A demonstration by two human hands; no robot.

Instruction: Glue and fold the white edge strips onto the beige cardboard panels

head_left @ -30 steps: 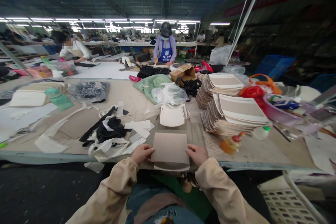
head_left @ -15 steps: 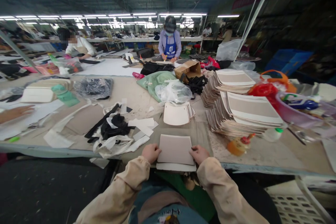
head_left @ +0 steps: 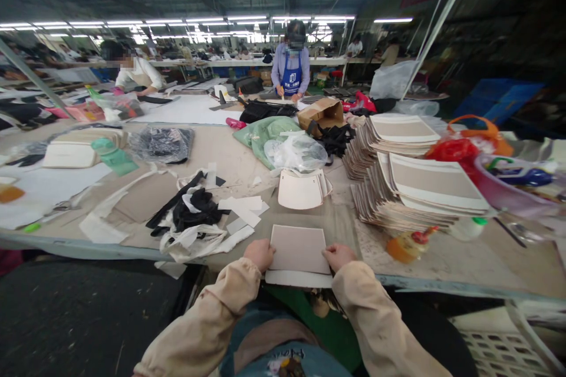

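both hands, left hand (head_left: 260,254) and right hand (head_left: 339,257), pinch the side edges of a beige panel (head_left: 299,249) that looks light, thin and flexible, best gripped there.

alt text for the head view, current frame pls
A person's left hand and right hand press the side edges of a beige panel lying at the near edge of a cluttered worktable. Stacks of similar panels sit to the right, black and white scraps to the left.

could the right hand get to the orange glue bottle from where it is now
Probably yes. The right hand rests on the beige panel at the table edge, and the orange bottle lies just to its right, with only bare, stained tabletop between them.
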